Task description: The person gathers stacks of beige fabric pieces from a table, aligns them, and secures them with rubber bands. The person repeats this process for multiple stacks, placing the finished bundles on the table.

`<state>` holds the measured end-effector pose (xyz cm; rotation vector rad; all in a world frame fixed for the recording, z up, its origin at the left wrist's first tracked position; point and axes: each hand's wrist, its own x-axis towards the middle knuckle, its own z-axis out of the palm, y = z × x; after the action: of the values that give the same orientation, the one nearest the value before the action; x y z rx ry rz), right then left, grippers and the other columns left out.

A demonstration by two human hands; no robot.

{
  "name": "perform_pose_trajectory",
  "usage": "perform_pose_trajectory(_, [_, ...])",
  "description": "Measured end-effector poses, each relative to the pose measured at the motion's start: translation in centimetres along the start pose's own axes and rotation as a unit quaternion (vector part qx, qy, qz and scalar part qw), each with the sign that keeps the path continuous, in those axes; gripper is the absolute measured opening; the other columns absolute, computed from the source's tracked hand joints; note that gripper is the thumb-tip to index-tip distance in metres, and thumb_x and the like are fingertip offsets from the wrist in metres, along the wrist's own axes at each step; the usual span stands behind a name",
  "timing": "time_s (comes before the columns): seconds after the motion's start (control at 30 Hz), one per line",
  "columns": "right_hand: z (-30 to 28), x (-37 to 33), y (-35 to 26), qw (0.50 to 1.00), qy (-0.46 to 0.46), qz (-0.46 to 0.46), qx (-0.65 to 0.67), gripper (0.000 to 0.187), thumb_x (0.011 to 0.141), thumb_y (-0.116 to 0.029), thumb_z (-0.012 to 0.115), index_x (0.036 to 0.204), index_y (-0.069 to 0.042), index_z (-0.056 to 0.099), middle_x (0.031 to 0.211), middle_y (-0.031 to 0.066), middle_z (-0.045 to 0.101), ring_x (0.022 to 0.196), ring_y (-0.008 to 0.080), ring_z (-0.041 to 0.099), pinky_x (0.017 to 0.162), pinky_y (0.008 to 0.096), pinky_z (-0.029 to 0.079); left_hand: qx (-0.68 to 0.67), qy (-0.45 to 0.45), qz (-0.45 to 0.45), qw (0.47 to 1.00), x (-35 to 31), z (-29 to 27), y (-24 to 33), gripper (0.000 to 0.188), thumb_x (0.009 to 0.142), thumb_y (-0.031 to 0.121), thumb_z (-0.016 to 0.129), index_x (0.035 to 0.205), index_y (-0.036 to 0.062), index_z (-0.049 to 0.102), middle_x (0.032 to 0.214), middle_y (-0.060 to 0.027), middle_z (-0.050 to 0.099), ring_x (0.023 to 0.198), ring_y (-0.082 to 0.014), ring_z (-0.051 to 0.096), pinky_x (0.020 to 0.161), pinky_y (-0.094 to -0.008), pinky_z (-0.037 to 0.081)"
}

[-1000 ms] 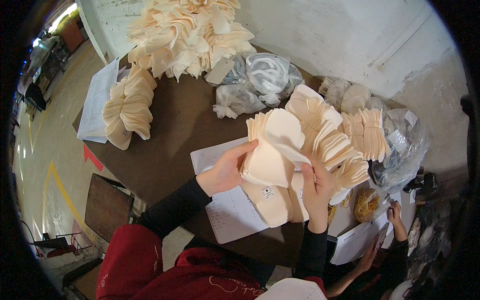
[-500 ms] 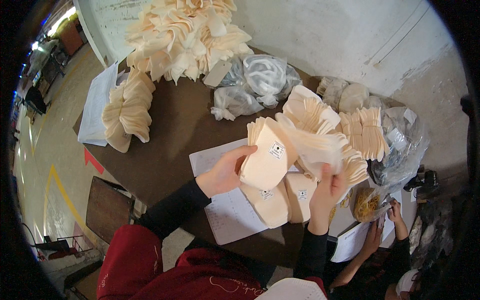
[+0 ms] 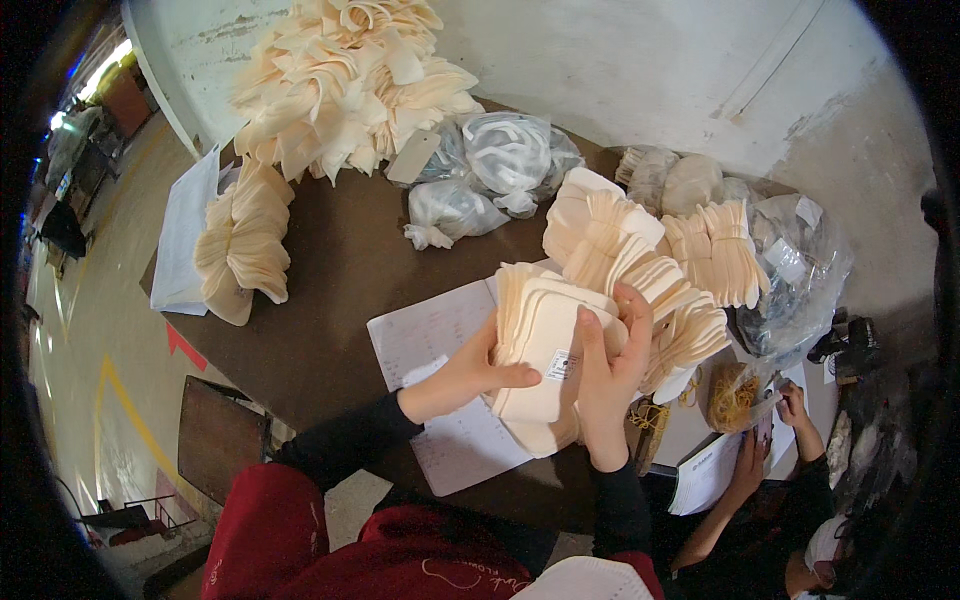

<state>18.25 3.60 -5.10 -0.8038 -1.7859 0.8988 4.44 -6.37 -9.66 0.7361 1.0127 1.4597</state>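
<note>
My left hand (image 3: pixel 468 372) grips a thick stack of cream foam pads (image 3: pixel 535 325) from its left side, thumb lying on the top pad. A small square printed label shows on that top pad, near my thumb. At the stack's right edge my right hand (image 3: pixel 612 385) is closed around the pads, thumb on the upper face and fingers along the far side. Beneath the held stack, part of another cream pad (image 3: pixel 538 436) shows over an open notebook (image 3: pixel 455 455). Tied bundles of similar pads (image 3: pixel 600 228) lie just beyond my hands.
A large heap of cream pads (image 3: pixel 340 90) stands at the back left, near a tied bundle (image 3: pixel 243 240) on papers. Clear bags (image 3: pixel 505 165) sit at the back. On the right, a co-worker's hands (image 3: pixel 755 450) are beside a bag of yellow rubber bands (image 3: pixel 735 395).
My right hand has moved left and up onto the held stack; the pad that was blurred near it is no longer swinging. The held stack now sits lower and more upright.
</note>
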Motion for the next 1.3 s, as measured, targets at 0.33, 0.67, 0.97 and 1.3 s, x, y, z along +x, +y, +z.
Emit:
perform_pose_trajectory(0.33, [1.1, -0.7, -2.1, 0.927, -0.094, 0.252, 0.263, 0.09, 0.083, -0.018, 0.075, 0.15, 0.0, 0.018, 0.144, 0.0254, 0.033, 0.132, 0.0332, 0.038, 0.109, 0.047, 0.032, 0.002, 0.045, 0.118, 0.992, -0.4, -0.3, 1.9, 0.089, 0.086, 0.031, 0.076, 0.152, 0.006, 0.022, 0.149, -0.0088, 0.037, 0.134, -0.0192, 0.04, 0.113, -0.0344, 0.029])
perform_pose_trajectory(0.67, [1.4, -3.2, 0.2, 0.988, -0.108, -0.098, -0.055, 0.118, 0.082, -0.065, 0.065, 0.152, 0.003, -0.002, 0.148, 0.0278, 0.027, 0.137, 0.0383, 0.035, 0.112, 0.0477, 0.027, -0.078, 0.052, 0.076, 0.993, -0.3, -1.6, -2.6, 0.096, 0.08, 0.047, 0.078, 0.148, 0.004, 0.026, 0.146, -0.0104, 0.041, 0.135, -0.0198, 0.041, 0.109, -0.0369, 0.038])
perform_pose_trajectory(0.97, [1.0, -2.1, -1.8, 0.946, -0.157, 0.063, 0.276, 0.068, 0.092, -0.005, 0.061, 0.15, -0.007, 0.024, 0.124, 0.0166, 0.053, 0.094, 0.0167, 0.057, 0.089, 0.0324, 0.045, -0.274, -0.076, 0.124, 0.951, 1.7, -3.4, -1.7, 0.083, 0.086, 0.04, 0.074, 0.147, 0.0052, 0.03, 0.143, -0.0116, 0.046, 0.131, -0.0211, 0.047, 0.108, -0.0371, 0.041])
perform_pose_trajectory(1.3, [0.8, -2.2, -1.6, 0.957, -0.154, 0.039, 0.244, 0.073, 0.085, -0.002, 0.07, 0.145, -0.005, 0.029, 0.115, 0.0113, 0.055, 0.092, 0.0159, 0.056, 0.083, 0.0314, 0.047, -0.357, -0.118, 0.061, 0.924, 1.7, -3.4, -2.5, 0.08, 0.087, 0.036, 0.072, 0.148, 0.0058, 0.03, 0.143, -0.0118, 0.046, 0.131, -0.0212, 0.047, 0.108, -0.037, 0.042])
